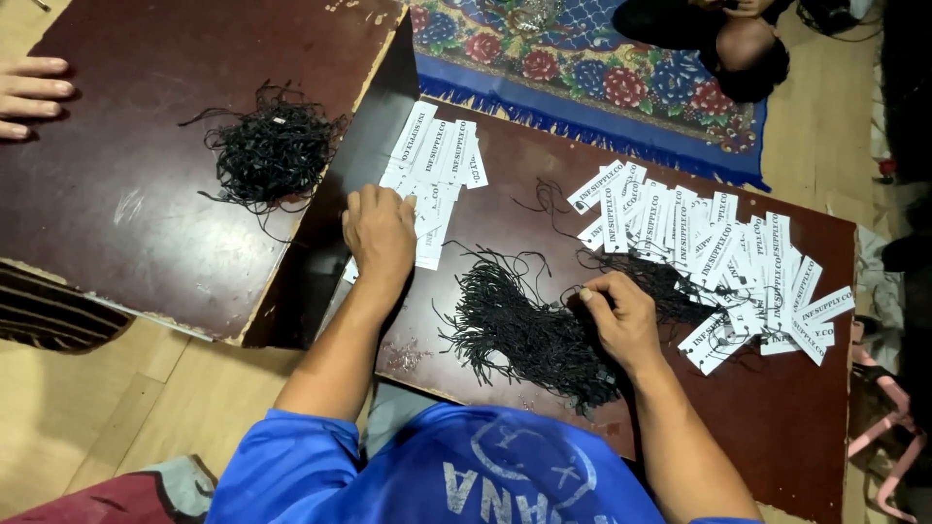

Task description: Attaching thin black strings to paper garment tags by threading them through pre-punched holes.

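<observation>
— Where are the hands right now?

— The left hand (380, 231) lies palm down, forearm stretched straight out from the blue shirt (427, 471), fingers together and pressed flat on a small stack of white paper tags (434, 173) at the near-left edge of the dark bench (777, 408). It is not gripping anything, just holding the stack down.

— And the other?

— The right hand (618, 315) is bent in at the wrist, thumb and forefinger pinched together on a strand from the heap of black strings (529, 335) lying in the middle of the bench, just in front of the person.

— What's past that hand?

— A bigger spread of white tags (723, 257), fanned out to the right, some with strings running under them.

— Can you tell whether one string is pinched or several?

— No, the strands are too fine and tangled. The fingertips of the left hand are hidden too, curled over the tags.

— Anything else around?

— A second dark bench (116, 194) to the left carries another tangle of black strings (274, 147). Someone else's fingers (29, 92) rest on its far-left edge, cut off by the frame. Beyond lies a patterned floral rug (602, 68), with another person at the top, mostly out of view.
</observation>
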